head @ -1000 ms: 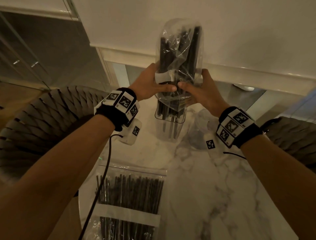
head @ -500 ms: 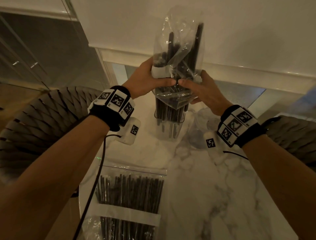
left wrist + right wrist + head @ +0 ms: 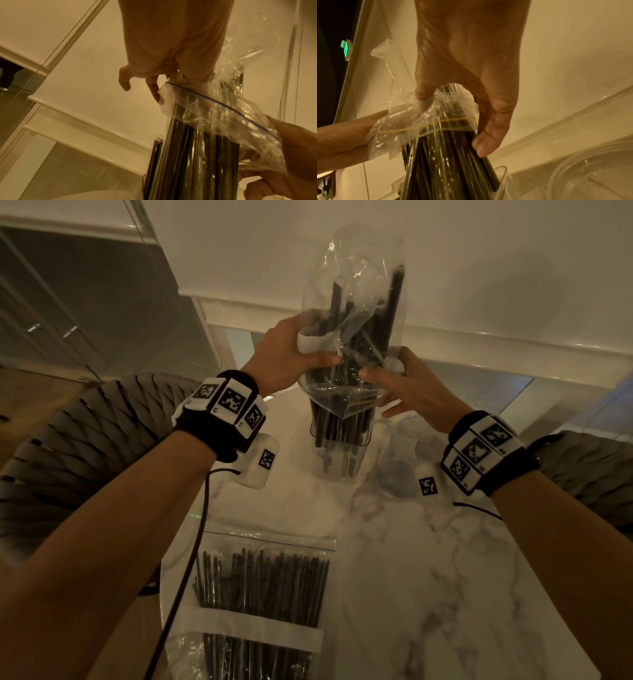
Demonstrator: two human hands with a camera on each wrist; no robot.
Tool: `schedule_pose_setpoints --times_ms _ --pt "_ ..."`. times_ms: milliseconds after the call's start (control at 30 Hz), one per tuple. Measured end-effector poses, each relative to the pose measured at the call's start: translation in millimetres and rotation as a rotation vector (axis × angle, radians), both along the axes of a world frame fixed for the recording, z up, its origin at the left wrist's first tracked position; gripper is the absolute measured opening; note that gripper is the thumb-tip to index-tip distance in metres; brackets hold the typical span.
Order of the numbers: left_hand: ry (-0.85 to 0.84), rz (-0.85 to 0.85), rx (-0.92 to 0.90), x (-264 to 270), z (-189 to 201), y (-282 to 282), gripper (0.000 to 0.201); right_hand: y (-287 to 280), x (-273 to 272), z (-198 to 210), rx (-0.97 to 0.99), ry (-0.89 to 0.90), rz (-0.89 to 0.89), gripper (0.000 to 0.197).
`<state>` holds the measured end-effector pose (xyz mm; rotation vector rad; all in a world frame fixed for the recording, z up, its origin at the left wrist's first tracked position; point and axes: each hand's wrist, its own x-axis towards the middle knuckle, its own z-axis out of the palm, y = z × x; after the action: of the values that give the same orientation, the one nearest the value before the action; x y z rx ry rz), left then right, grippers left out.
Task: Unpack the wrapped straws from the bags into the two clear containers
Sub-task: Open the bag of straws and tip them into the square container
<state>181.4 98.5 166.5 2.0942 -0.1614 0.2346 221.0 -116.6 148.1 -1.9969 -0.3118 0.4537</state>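
Both hands hold a clear zip bag [image 3: 352, 302] upside down over a square clear container [image 3: 337, 470] on the marble table. My left hand [image 3: 301, 361] grips the bag's left side at its white label. My right hand [image 3: 394, 374] pinches the right side near the open mouth. Black wrapped straws [image 3: 337, 422] hang out of the mouth and stand in the container, and a few are still up inside the bag. In the wrist views the bag mouth [image 3: 214, 108] [image 3: 428, 121] bunches around the straw bundle [image 3: 445, 162]. A second, round clear container [image 3: 594, 169] stands just to the right.
A second zip bag full of black straws [image 3: 260, 594] lies flat at the table's near left. A black cable [image 3: 191, 559] from my left wrist hangs over it. Woven chairs [image 3: 85, 440] [image 3: 582, 467] flank the marble table [image 3: 428, 594]. A white wall ledge runs behind.
Both hands have lifted the bag higher, and more of the straws have slid out of its mouth down into the square container.
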Motion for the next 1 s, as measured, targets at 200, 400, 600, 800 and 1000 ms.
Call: schedule_pose_setpoints --times_ms 200,400,600,800,1000 --pt "-0.07 0.037 -0.002 -0.7 4.1 -5.0 0.043 -1.4 -1.3 5.3 -0.018 -0.025 0.051 0.07" --pt "-0.144 0.105 -0.002 2.5 14.0 -20.6 0.03 -2.5 2.7 5.6 0.004 -0.02 0.026 0.069" --pt "-0.153 0.149 -0.02 1.5 0.4 -22.5 0.03 -5.0 2.4 0.1 -0.035 -0.043 0.024 0.069" --pt "-0.197 0.166 -0.024 -1.5 -7.1 -21.8 0.03 -3.3 2.6 1.0 -0.045 -0.053 0.019 0.065" --pt "-0.179 0.153 0.045 -5.9 -15.1 -16.9 0.031 -3.7 2.4 -0.6 -0.086 -0.051 0.011 0.064"
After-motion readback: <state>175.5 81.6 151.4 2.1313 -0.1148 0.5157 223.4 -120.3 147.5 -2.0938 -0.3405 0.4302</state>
